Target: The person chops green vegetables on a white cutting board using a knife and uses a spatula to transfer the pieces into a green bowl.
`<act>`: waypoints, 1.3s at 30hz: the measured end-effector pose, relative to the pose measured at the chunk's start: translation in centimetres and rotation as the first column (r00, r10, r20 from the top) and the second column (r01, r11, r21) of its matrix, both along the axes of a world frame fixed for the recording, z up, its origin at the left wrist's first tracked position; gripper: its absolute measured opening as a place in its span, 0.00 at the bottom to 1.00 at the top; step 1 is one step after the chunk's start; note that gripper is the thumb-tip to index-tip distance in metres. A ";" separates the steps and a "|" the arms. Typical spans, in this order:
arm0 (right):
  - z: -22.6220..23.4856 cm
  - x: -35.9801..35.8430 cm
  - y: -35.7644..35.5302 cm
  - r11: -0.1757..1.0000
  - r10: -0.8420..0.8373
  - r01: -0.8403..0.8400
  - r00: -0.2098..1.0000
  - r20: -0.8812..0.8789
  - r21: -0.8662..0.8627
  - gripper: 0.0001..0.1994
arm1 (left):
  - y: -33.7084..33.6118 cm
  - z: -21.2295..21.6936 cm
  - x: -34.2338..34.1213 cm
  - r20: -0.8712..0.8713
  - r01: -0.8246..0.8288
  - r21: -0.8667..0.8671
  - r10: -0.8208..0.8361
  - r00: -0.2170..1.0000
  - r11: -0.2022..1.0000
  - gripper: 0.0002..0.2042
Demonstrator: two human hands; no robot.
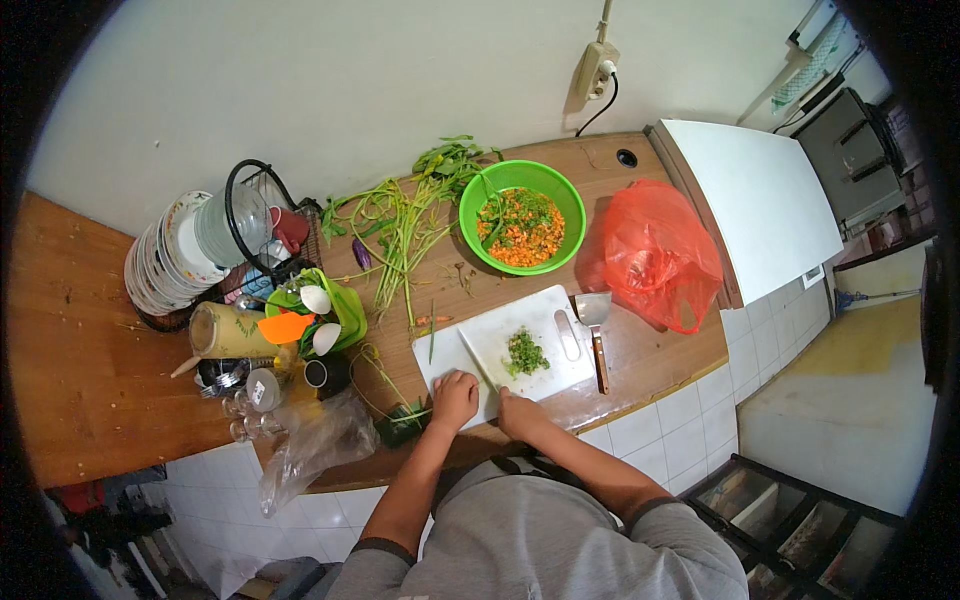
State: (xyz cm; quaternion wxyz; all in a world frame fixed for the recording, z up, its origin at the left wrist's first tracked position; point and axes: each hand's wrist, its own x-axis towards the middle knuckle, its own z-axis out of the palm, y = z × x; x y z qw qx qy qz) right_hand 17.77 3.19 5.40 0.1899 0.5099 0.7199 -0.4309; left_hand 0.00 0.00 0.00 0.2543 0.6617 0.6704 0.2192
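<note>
A white cutting board (565, 375) lies near the front edge of the wooden table. My right hand (522, 414) grips a knife (482, 366), its blade pointing away and to the left across the board. On the board, right of the blade, sits a small heap of chopped greens (526, 353). My left hand (456, 400) rests on the board left of the knife with its fingers curled; whatever is under them is hidden. A thin green bean (432, 335) lies at the board's left side. Behind the board stands a green bowl (577, 222) of chopped orange and green vegetables.
A spatula (594, 320) overlaps the board's right side. Beyond it is a red plastic bag (660, 255). Long green stalks (405, 230) and a purple eggplant (361, 254) lie at the back left. Plates (165, 255), utensils and a clear bag (318, 450) crowd the left.
</note>
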 end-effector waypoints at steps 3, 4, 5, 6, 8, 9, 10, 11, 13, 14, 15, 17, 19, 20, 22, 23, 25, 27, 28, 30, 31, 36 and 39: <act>-0.8 -1.7 1.3 0.984 -0.020 0.048 0.987 -0.161 0.171 0.16 | 1.0 0.3 -1.3 -0.027 0.007 0.039 -0.006 1.000 0.999 0.02; -0.2 -2.9 1.5 0.991 -0.022 0.039 0.991 -0.130 0.125 0.15 | 0.6 0.4 -2.2 -0.052 0.007 0.029 -0.006 0.999 1.000 0.02; 0.5 -3.9 1.5 0.996 -0.022 0.030 0.995 -0.100 0.080 0.14 | 0.3 0.4 -3.1 -0.075 0.008 0.020 -0.006 0.997 1.000 0.02; 0.7 -3.4 1.7 0.996 -0.017 0.024 0.996 -0.088 0.085 0.14 | 0.4 0.3 -2.5 -0.063 0.002 0.025 -0.001 0.998 1.000 0.02; 1.2 -2.5 2.1 0.998 0.027 -0.027 1.000 0.001 0.053 0.14 | 0.8 0.1 -1.3 -0.017 -0.002 0.007 0.002 1.000 1.000 0.02; 0.9 -2.1 1.7 0.998 0.030 -0.030 1.000 0.006 0.048 0.14 | 0.6 0.0 -1.0 -0.012 -0.005 0.003 0.005 1.000 1.000 0.02; 0.6 -1.7 1.2 0.999 0.017 -0.015 1.000 -0.025 0.052 0.14 | 0.5 -0.1 -0.8 -0.018 -0.005 0.016 0.005 1.000 1.000 0.02; 0.3 -1.5 0.8 0.998 0.004 -0.001 0.998 -0.056 0.055 0.14 | 0.3 -0.2 -0.6 -0.025 -0.005 0.030 0.005 1.000 1.000 0.02; 0.1 -1.4 0.7 0.997 -0.007 0.012 0.998 -0.062 0.080 0.15 | 0.3 -0.2 -0.3 -0.012 -0.008 0.032 0.009 1.000 0.999 0.02; 0.0 -1.3 0.7 0.994 -0.019 0.027 0.997 -0.073 0.105 0.15 | 0.2 -0.2 -0.2 -0.004 -0.010 0.034 0.010 1.000 0.999 0.02; 0.0 -1.3 0.9 0.994 -0.019 0.027 0.997 -0.074 0.104 0.15 | 0.3 0.0 -0.1 -0.005 -0.010 0.034 0.010 1.000 0.999 0.02; -0.1 -1.3 1.4 0.995 -0.016 0.023 0.997 -0.070 0.100 0.16 | 0.3 0.3 0.0 -0.011 0.006 0.025 -0.006 1.000 1.000 0.02; 0.3 -1.5 1.0 0.996 -0.003 0.008 0.999 -0.054 0.088 0.17 | 0.1 0.3 -0.3 -0.025 0.001 0.013 0.000 1.000 1.000 0.02; 0.5 -1.7 0.7 0.997 0.008 -0.006 0.999 -0.034 0.075 0.17 | -0.1 0.2 -0.5 -0.034 -0.003 0.002 0.003 0.999 1.000 0.03; 0.2 -1.5 0.5 0.999 0.012 -0.010 0.999 -0.033 0.047 0.17 | 0.0 0.3 -0.3 -0.031 -0.008 0.011 0.008 0.999 1.000 0.03; 0.0 -1.6 0.4 1.000 0.015 -0.015 0.999 -0.032 0.017 0.18 | 0.0 0.2 -0.2 -0.029 -0.013 0.017 0.014 0.999 1.000 0.03; -0.8 -1.8 0.6 0.999 0.000 0.003 0.999 -0.052 0.055 0.18 | 0.2 0.2 -0.1 -0.029 -0.012 0.014 0.013 1.000 1.000 0.02; -1.2 -1.8 0.7 0.995 -0.011 0.018 0.997 -0.074 0.094 0.19 | 0.3 0.1 -0.2 -0.030 -0.014 0.012 0.015 0.999 1.000 0.02; -1.2 -1.8 0.9 0.996 -0.013 0.018 0.998 -0.062 0.084 0.19 | 0.3 0.1 -0.2 -0.027 -0.019 -0.011 0.019 0.999 1.000 0.03; -0.7 -1.9 0.9 0.997 -0.008 0.012 0.998 -0.055 0.077 0.19 | 0.1 -0.2 -0.4 -0.028 -0.030 -0.031 0.029 0.999 0.999 0.03; 0.0 -1.8 0.5 0.999 0.001 0.001 0.999 -0.040 0.051 0.18 | 0.0 -0.4 -0.3 -0.018 -0.040 -0.017 0.040 0.999 0.999 0.03; -0.8 -1.8 0.2 0.998 -0.010 0.014 0.998 -0.070 0.064 0.17 | -0.1 -0.6 -0.2 -0.046 -0.007 -0.023 0.005 0.999 1.000 0.03; -0.5 -2.4 1.2 0.997 -0.027 0.032 0.997 -0.075 0.066 0.18 | 0.1 -0.5 -0.4 -0.032 -0.021 -0.017 0.020 0.999 1.000 0.02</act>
